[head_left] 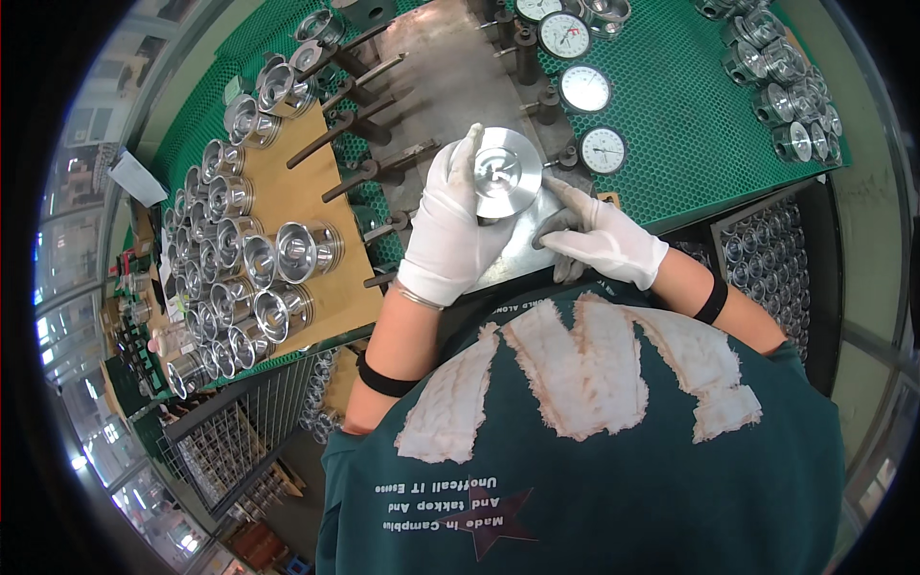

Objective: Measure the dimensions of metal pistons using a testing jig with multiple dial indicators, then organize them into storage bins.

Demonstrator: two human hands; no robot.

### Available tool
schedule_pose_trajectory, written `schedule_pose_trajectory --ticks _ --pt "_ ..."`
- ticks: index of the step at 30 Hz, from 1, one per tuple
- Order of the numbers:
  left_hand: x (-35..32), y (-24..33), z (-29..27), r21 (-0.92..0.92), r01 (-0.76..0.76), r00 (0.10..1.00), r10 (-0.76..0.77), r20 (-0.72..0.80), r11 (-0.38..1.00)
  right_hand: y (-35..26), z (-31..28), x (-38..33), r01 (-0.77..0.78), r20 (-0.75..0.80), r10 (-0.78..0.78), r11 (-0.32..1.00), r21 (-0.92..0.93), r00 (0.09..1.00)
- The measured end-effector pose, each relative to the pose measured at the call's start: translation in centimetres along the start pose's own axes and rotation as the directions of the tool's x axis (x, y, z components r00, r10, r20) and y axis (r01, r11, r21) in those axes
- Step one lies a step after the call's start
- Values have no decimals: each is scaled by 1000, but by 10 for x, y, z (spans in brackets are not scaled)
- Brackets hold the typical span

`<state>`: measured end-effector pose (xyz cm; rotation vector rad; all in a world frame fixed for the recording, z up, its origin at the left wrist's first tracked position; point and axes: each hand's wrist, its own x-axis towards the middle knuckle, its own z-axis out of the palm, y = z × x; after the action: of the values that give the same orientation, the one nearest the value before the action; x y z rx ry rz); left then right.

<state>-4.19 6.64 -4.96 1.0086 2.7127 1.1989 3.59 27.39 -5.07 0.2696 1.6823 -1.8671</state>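
A shiny round metal piston (507, 172), its circular top with a recessed centre facing up, is gripped by my left hand (448, 225). That hand wears a white glove, and its thumb and fingers wrap the piston's left side. My right hand (606, 240), also in a white glove with grey-stained fingertips, is at the piston's lower right. Its fingers are apart, with one fingertip close to the rim; whether it touches cannot be made out. Both hands are over the near end of a flat metal plate (441, 57).
Dial gauges (603, 150) on posts line the plate's right side; dark rods (369, 172) on stands line its left. Several pistons (309, 251) stand on brown cardboard (331, 302) at left, more pistons (792, 142) on green matting (671, 125). A crate (767, 249) holds pistons at lower right.
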Motion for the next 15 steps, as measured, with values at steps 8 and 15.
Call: schedule_pose_trajectory --ticks 8,15 --pt "0 -2 -22 -85 41 983 -25 181 996 -5 4 -3 -16 3 16 998 53 1000" --pt "-1 -3 5 32 4 1000 -3 -28 999 2 5 -3 0 -5 1 999 42 1000"
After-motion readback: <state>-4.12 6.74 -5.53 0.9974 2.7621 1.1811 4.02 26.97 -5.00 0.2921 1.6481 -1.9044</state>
